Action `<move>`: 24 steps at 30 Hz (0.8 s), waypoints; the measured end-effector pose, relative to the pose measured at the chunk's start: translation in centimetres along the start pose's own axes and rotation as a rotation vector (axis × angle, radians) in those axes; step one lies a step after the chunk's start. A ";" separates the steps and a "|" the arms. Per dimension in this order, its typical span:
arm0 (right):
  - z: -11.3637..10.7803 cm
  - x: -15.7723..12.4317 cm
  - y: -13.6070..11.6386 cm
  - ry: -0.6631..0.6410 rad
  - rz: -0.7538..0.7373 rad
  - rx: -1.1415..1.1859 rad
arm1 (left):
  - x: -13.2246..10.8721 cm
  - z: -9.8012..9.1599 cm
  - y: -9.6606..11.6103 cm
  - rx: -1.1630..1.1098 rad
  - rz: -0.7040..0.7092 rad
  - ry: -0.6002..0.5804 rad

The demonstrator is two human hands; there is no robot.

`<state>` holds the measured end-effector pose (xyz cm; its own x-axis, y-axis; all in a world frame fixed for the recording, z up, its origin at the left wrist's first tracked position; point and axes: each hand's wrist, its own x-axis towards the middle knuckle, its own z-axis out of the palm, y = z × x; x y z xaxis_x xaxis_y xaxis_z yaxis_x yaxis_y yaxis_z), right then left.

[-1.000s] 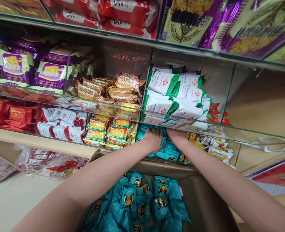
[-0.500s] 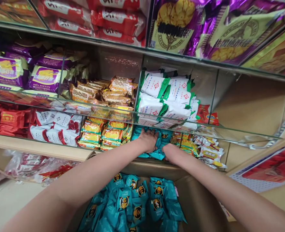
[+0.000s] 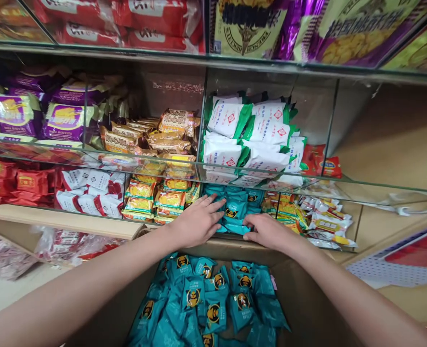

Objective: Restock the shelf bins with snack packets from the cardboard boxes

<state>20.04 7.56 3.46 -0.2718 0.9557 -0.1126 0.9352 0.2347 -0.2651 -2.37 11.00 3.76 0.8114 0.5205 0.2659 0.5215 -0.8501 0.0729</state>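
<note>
Teal snack packets with a black and yellow emblem fill a lower shelf compartment. My left hand lies open at their front left, its spread fingertips resting on or just above them. At their right front edge is my right hand, with bent fingers and a gap between thumb and forefinger. Its fingertips touch or nearly touch a teal packet, and nothing shows gripped in it. Below my arms, an open cardboard box holds many loose teal packets of the same kind.
Yellow-orange packets sit left of the teal ones, with white packets further right. A glass shelf edge runs above my hands, carrying white-green packets. Bagged red goods lie below the shelf at left.
Both hands have drawn back slightly toward the box. My left hand has slid left and down off the teal packets' middle, uncovering them. The right hand's fingers are now visible.
</note>
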 end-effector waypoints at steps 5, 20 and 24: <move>0.6 0.2 0.3 0.008 -0.065 0.132 | -0.1 0.4 0.1 -0.002 -0.024 0.021; 1.3 1.0 0.2 0.118 -0.016 0.107 | -0.4 0.3 0.0 0.054 0.055 -0.001; -0.1 -1.1 -0.9 0.179 -0.013 0.012 | -0.9 0.6 0.2 0.033 0.000 0.087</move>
<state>19.54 6.31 3.91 -0.2379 0.9693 0.0626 0.9290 0.2458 -0.2767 -2.81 10.45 2.92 0.7861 0.5106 0.3482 0.5312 -0.8462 0.0417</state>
